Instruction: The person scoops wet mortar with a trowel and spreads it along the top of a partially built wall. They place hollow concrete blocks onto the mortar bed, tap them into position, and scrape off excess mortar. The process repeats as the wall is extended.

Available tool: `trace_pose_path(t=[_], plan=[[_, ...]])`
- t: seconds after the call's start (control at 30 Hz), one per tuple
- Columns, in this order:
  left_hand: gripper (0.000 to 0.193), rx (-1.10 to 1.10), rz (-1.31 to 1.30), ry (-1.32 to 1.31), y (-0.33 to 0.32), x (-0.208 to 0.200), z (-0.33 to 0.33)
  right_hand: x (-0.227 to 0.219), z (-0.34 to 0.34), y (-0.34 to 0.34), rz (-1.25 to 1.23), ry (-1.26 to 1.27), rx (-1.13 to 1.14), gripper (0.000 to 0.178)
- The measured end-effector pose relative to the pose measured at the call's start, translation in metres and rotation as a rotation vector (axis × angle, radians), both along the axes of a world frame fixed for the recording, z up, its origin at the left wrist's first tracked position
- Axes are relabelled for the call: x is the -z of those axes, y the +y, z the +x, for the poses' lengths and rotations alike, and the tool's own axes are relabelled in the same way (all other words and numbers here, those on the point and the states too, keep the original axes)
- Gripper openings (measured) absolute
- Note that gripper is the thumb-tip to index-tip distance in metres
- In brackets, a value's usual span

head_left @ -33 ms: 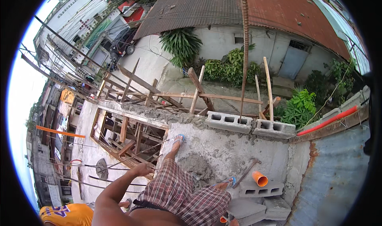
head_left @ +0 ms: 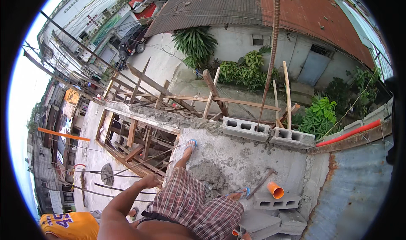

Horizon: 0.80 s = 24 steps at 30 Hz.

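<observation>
My left arm reaches out over the roof slab, and my left hand [head_left: 149, 181] is closed in a fist beside my knee, near thin steel bars. Whatever it may hold is hidden. At the lower edge, a sliver of what may be my right hand [head_left: 245, 236] shows next to a small orange pipe end [head_left: 235, 232]; its fingers cannot be made out. Between my sandalled feet lies a heap of wet mortar [head_left: 215, 173], with a small pale thing [head_left: 207, 184] at its near side. A hammer-like tool [head_left: 260, 184] rests on the slab to the right.
Hollow blocks [head_left: 245, 129] line the far edge, with a tall rebar [head_left: 269, 71] rising there. An orange pipe [head_left: 275, 191] stands by stacked blocks [head_left: 277, 202]. Left is a timber-framed opening [head_left: 139, 140]. A person in a yellow jersey [head_left: 78, 225] is at lower left.
The view has shifted slightly. The small pale thing now shows beside the mortar, between my legs. My left hand keeps its fist in nearly the same place.
</observation>
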<state>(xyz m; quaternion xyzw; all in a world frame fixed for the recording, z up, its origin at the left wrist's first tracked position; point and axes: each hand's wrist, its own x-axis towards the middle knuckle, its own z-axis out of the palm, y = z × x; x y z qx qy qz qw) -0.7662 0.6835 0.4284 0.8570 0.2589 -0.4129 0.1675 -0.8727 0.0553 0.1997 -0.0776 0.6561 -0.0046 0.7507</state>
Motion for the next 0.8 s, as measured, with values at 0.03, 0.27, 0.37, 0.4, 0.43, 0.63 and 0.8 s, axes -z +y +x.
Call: trace_pose_path(t=[0.03,0.27,0.37,0.4,0.43,0.63,0.8], plan=[[0.057,-0.123,-0.305,-0.199,0.005,-0.003,-0.03,-0.012,0.001,0.001,0.001,0.013,-0.055,0.061],[0.041,-0.271,-0.3,-0.155,0.043,-0.018,-0.036,-0.089,0.029,0.044,0.005,0.009,-0.292,0.067],[0.039,-0.347,-0.318,-0.323,0.071,-0.006,0.021,-0.119,0.076,0.094,-0.033,-0.015,-0.424,0.068],[0.04,-0.351,-0.353,-0.38,0.082,0.006,0.047,-0.127,0.099,0.118,-0.082,-0.01,-0.501,0.067],[0.041,-0.381,-0.38,-0.374,0.093,0.021,0.075,-0.135,0.123,0.144,-0.117,-0.004,-0.573,0.066],[0.053,-0.36,-0.588,-0.434,0.143,0.146,0.253,-0.188,0.256,0.312,-0.38,-0.031,-1.165,0.062],[0.076,-0.288,-0.614,-0.208,0.174,0.219,0.35,-0.242,0.337,0.432,-0.645,-0.102,-2.124,0.056]])
